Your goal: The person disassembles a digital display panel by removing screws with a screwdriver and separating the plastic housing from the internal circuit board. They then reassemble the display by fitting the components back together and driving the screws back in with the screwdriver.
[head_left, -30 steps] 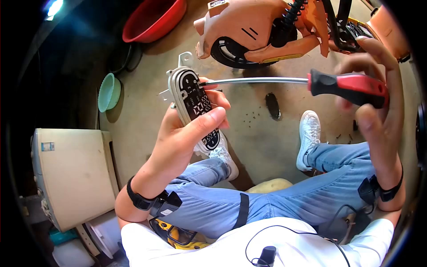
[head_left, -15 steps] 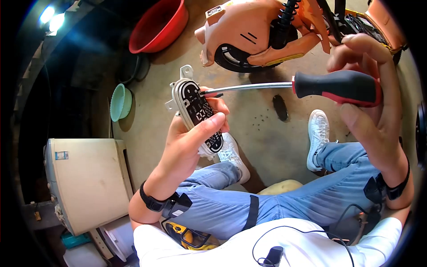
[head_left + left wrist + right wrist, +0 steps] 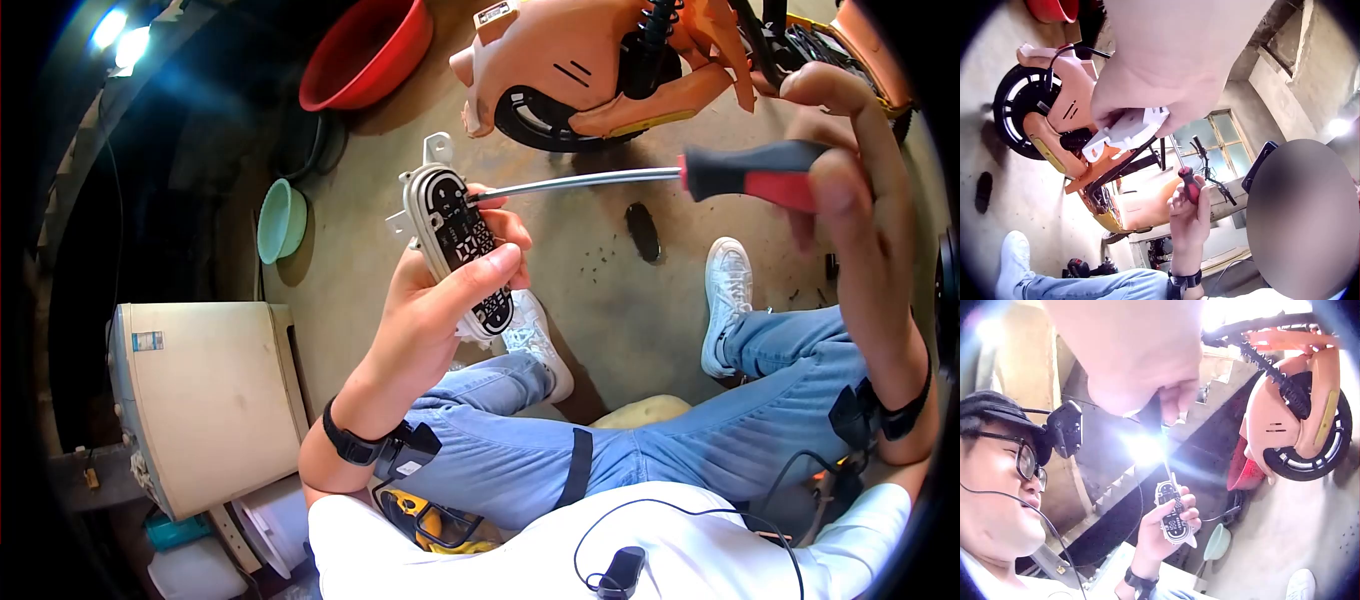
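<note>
My left hand (image 3: pixel 425 305) grips a long oval display panel (image 3: pixel 459 222), its thumb across the black face, which carries white digits and icons. White mounting tabs stick out from the panel's rim. The left wrist view shows the panel's white back (image 3: pixel 1130 131) beneath the fingers. In my right hand (image 3: pixel 862 200) is a red-and-black screwdriver (image 3: pixel 735 172), held by the handle with the thumb over its end part. Its long steel shaft (image 3: pixel 590 181) points left, the tip at the panel's upper right edge. The right wrist view shows the handle mostly hidden by the hand.
An orange scooter (image 3: pixel 560 75) with a black wheel stands ahead on the floor. A red basin (image 3: pixel 365 60), a green basin (image 3: pixel 282 222) and a cream cabinet (image 3: pixel 205 400) are at left. A dark oval piece (image 3: pixel 643 232) and several small screws (image 3: pixel 598 262) lie on the floor.
The screwdriver's handle has turned in my right hand, and the thumb has shifted up onto it. Its tip stays at the panel's edge. My left hand keeps its hold while the head view shifts slightly.
</note>
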The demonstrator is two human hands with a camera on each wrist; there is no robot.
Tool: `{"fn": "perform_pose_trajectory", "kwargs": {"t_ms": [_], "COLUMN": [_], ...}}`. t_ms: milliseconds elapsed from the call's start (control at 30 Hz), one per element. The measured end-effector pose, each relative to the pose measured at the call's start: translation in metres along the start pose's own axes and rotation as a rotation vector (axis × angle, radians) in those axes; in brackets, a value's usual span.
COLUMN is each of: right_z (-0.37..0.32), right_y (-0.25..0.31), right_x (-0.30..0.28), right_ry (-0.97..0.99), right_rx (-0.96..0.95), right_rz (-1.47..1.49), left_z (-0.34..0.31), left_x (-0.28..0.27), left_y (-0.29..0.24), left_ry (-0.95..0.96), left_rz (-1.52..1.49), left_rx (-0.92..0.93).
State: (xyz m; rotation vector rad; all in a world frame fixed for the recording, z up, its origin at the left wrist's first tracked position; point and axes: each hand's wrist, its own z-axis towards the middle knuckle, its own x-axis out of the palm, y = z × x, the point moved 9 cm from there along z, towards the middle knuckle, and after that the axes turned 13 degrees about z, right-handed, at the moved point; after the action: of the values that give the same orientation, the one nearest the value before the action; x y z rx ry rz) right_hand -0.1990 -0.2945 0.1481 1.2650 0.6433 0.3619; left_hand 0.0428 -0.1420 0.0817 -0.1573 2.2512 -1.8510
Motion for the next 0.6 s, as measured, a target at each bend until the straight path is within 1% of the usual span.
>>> {"fn": "perform_pose_trajectory", "kwargs": {"t_ms": [33, 100, 167, 200, 233, 300, 333, 367, 433, 500, 567, 600], "right_z": [-0.002, 0.002, 0.005, 0.004, 0.004, 0.000, -0.003, -0.001, 0.000, 0.001, 0.003, 0.003], "right_y": [-0.018, -0.022, 0.004, 0.005, 0.001, 0.004, 0.000, 0.007, -0.022, -0.017, 0.009, 0.008], "right_x": [-0.003, 0.001, 0.010, 0.016, 0.016, 0.016, 0.007, 0.000, -0.002, 0.006, 0.015, 0.015], "right_ry": [0.070, 0.095, 0.000, -0.028, -0.025, -0.023, -0.019, -0.019, 0.104, 0.072, -0.034, -0.014], "right_rx": [0.215, 0.183, -0.157, -0.264, -0.264, -0.388, -0.141, -0.140, 0.260, 0.267, -0.106, -0.107], "right_rz": [-0.003, -0.024, -0.201, -0.158, -0.155, -0.288, -0.342, -0.342, -0.067, -0.094, -0.238, -0.262], "left_z": [0.000, -0.001, 0.000, 0.000, 0.000, 0.001, 0.000, 0.001, 0.000, 0.000, 0.001, 0.002], "left_x": [0.000, 0.002, 0.000, -0.002, -0.003, -0.004, -0.003, -0.003, -0.002, -0.002, 0.000, -0.003], "left_y": [0.000, -0.001, -0.001, 0.000, 0.001, 0.002, 0.002, 0.002, 0.003, 0.001, 0.000, 0.000], "left_ry": [-0.003, 0.015, -0.001, -0.012, -0.022, -0.014, -0.006, 0.003, 0.016, 0.029, 0.065, 0.065], "left_rz": [-0.001, -0.003, 0.002, -0.013, -0.026, -0.020, -0.014, -0.009, -0.004, 0.001, -0.018, -0.016], "left_rx": [-0.004, 0.007, -0.002, -0.014, -0.025, -0.018, -0.022, -0.025, -0.011, 0.005, -0.003, -0.003]}}
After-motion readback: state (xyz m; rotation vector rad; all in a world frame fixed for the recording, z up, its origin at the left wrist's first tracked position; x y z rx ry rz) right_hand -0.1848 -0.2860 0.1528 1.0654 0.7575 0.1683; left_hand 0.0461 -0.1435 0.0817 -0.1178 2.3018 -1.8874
